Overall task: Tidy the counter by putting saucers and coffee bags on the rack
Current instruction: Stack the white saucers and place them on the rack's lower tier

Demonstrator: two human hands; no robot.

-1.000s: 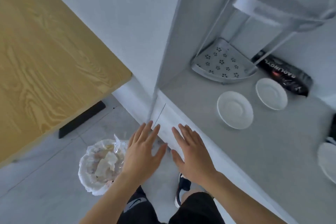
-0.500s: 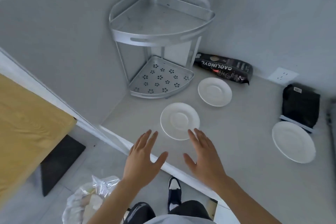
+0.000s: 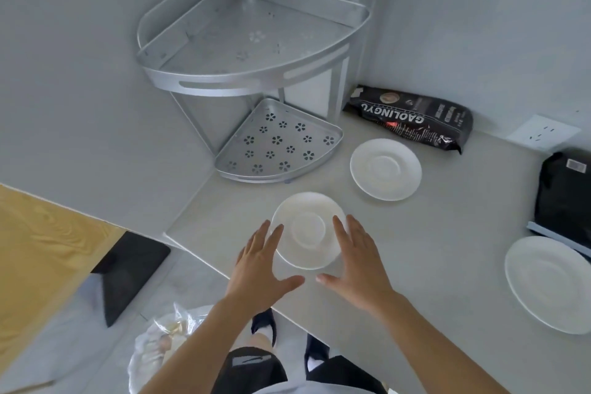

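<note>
On the grey counter (image 3: 415,265), near its front edge, a white saucer (image 3: 308,229) lies between two open hands. The left hand (image 3: 259,269) has its fingers spread and its fingertips at the saucer's left rim; the right hand (image 3: 355,262) is spread the same way, fingers along the right rim, thumb pointing inward below the saucer. Both hands are wide open, and whether they touch the rim or hover just above it cannot be told; neither has closed on anything. Behind the saucer, in the corner where two grey walls meet, stands a silver two-shelf corner rack (image 3: 249,73); its lower shelf (image 3: 278,144), punched with flower-shaped holes, sits close to the counter surface, and both shelves are bare. Just right of the lower shelf lies a second saucer (image 3: 385,169), and behind that, against the wall, a black coffee bag (image 3: 412,117) with white lettering lies on its side. Farther right a second black bag (image 3: 566,198) lies at the picture's edge, with a third saucer (image 3: 550,281) in front of it. A white wall socket (image 3: 542,133) is set low on the wall between the two bags. Below the counter edge a wooden table (image 3: 41,249) shows at left, and a bin lined with a plastic bag (image 3: 160,342) stands on the floor beside the person's dark shoes.
</note>
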